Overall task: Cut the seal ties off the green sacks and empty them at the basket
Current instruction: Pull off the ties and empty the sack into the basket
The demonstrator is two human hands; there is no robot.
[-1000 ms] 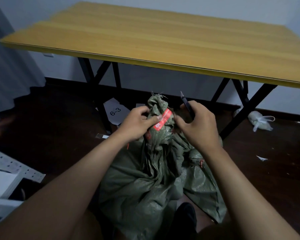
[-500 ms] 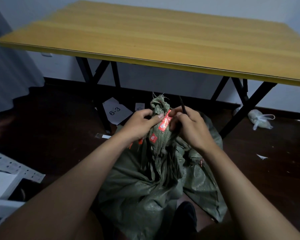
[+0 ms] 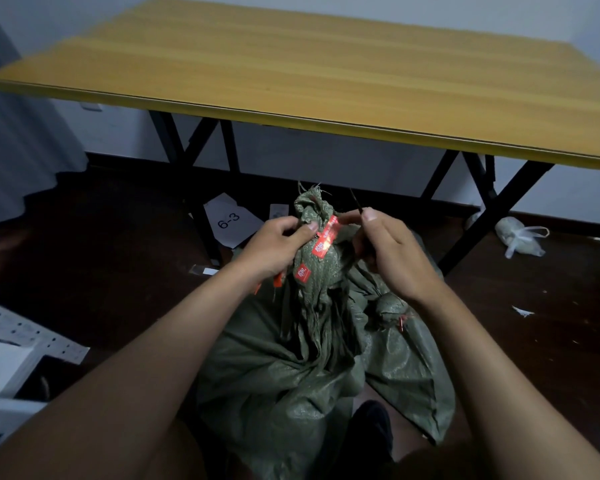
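Item: green sack (image 3: 312, 341) on the floor before me, neck gripped by my left hand (image 3: 274, 247), red seal tie (image 3: 326, 237) uncut, right hand (image 3: 392, 251) fingers clamped on a cutter (image 3: 355, 201); next, I judge, blade under tie.

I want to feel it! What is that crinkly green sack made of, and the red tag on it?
The green sack looks like woven plastic: a fine weave with dull sheen. The red seal tag looks like smooth, glossy plastic with white print.
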